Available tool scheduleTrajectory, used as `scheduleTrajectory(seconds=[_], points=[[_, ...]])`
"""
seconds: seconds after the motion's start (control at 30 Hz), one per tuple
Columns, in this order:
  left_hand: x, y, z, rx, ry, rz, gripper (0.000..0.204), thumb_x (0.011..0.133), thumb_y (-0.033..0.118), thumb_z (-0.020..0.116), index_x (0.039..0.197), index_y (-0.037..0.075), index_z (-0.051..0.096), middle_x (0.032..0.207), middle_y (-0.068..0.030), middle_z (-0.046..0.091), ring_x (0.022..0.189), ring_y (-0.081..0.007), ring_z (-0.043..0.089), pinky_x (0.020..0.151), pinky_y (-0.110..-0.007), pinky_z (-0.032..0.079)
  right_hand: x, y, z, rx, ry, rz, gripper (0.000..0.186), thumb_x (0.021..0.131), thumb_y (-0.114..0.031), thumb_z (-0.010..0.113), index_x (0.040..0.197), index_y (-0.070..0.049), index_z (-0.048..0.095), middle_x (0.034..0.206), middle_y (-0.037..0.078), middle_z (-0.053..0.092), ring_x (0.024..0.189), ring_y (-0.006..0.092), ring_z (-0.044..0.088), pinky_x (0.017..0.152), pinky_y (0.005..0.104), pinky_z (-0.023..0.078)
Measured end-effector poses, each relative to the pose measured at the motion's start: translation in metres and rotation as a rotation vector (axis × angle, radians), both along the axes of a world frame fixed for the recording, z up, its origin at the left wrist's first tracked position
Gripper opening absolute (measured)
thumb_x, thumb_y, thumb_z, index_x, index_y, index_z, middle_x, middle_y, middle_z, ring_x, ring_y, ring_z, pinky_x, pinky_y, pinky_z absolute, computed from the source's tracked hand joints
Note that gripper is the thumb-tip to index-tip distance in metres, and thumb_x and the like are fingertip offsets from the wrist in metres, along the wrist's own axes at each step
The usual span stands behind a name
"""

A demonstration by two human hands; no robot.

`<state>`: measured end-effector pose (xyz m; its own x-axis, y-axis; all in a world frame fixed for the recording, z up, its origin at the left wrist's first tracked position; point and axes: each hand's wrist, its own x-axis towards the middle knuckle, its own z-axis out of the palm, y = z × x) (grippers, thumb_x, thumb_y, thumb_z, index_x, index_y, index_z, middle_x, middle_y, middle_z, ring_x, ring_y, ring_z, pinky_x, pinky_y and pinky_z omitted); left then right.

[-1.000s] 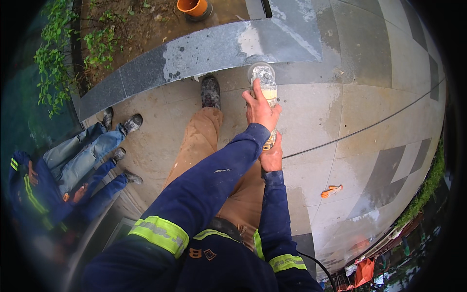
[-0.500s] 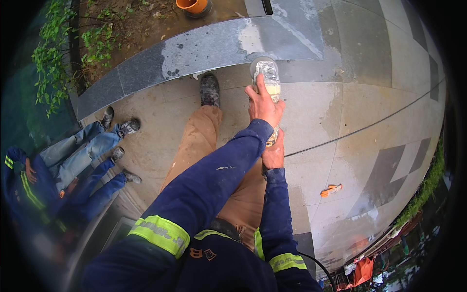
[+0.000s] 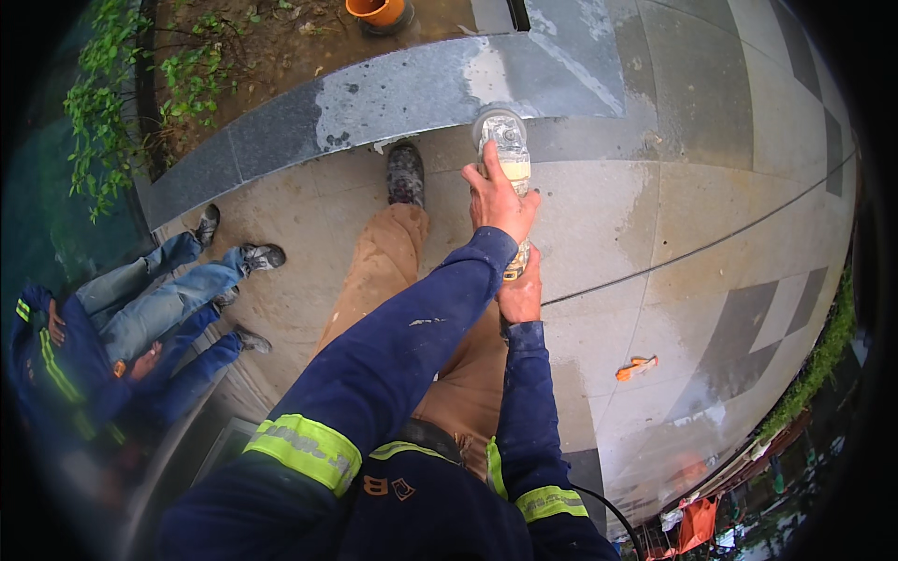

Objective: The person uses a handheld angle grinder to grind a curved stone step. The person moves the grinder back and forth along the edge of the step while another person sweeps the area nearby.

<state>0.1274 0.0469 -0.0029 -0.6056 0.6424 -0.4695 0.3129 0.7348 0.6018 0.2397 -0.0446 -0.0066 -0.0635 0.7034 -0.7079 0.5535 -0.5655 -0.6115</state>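
Note:
A dust-covered angle grinder (image 3: 512, 168) with yellowish parts points away from me, its round disc at the near edge of a grey stone curb (image 3: 402, 98). My left hand (image 3: 502, 208) is closed over the front of the grinder's body, index finger stretched along the top. Lower down, my right hand (image 3: 520, 292) wraps round the rear end; part of its grip is hidden by my left wrist. Where the disc meets the stone is too blurred to make out. A whitish wet patch (image 3: 485, 75) lies on the curb just beyond the disc.
Beyond the curb is a muddy bed with an orange bucket (image 3: 376, 13) and a leafy shrub (image 3: 94, 140). A black cable (image 3: 692, 252) crosses the paving at right, near orange gloves (image 3: 637, 367). Co-workers' jeans-clad legs (image 3: 178, 304) are at left.
Both my hands and the grinder have shifted slightly left along the curb edge. At left, a co-worker's shoe has moved a little toward the right.

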Motion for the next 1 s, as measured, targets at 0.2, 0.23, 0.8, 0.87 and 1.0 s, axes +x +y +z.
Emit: scheduleTrajectory(seconds=[0.2,0.23,0.8,0.87,1.0], points=[[0.0,-0.013,-0.001,-0.005,0.019,0.007,0.095,0.07,0.016,0.075,0.146,0.015,0.019,0.119,-0.0224,0.034,0.101,-0.0474,0.056,0.087,-0.051,0.05,0.001,-0.012,0.002,-0.007,0.044,-0.015,0.086,0.065,-0.001,0.075,0.14,-0.002,0.035,0.102,0.022,0.067,0.096,0.0331,0.067,0.086,0.0403,0.051],[0.003,-0.012,-0.001,-0.01,0.016,0.001,0.095,0.07,0.016,0.075,0.146,0.015,0.019,0.119,-0.0224,0.034,0.1,-0.0475,0.056,0.087,-0.051,0.05,0.003,-0.009,0.005,-0.029,0.027,-0.016,0.085,0.065,-0.001,0.076,0.14,-0.002,0.035,0.103,0.022,0.067,0.096,0.033,0.067,0.086,0.0401,0.051],[0.013,0.004,-0.001,0.008,-0.007,-0.032,0.094,0.071,0.015,0.074,0.146,0.015,0.018,0.121,-0.024,0.033,0.1,-0.0482,0.057,0.086,-0.051,0.051,0.01,0.003,0.001,-0.029,0.03,-0.052,0.087,0.063,-0.001,0.079,0.139,-0.002,0.035,0.104,0.02,0.067,0.096,0.0315,0.067,0.086,0.0391,0.051],[0.011,-0.003,0.0,0.022,-0.014,-0.028,0.094,0.071,0.015,0.074,0.147,0.015,0.018,0.121,-0.0241,0.033,0.1,-0.0483,0.057,0.086,-0.052,0.051,0.011,-0.003,0.002,-0.049,0.042,-0.05,0.087,0.063,-0.001,0.079,0.139,-0.003,0.035,0.105,0.021,0.067,0.097,0.0318,0.067,0.086,0.0394,0.051],[0.013,0.002,-0.001,-0.024,-0.01,-0.037,0.095,0.071,0.015,0.074,0.147,0.014,0.017,0.121,-0.0241,0.033,0.101,-0.0483,0.056,0.087,-0.051,0.05,0.01,0.001,0.006,0.019,0.043,-0.045,0.088,0.064,-0.002,0.079,0.14,-0.004,0.035,0.105,0.022,0.067,0.097,0.0323,0.067,0.086,0.0397,0.051]])
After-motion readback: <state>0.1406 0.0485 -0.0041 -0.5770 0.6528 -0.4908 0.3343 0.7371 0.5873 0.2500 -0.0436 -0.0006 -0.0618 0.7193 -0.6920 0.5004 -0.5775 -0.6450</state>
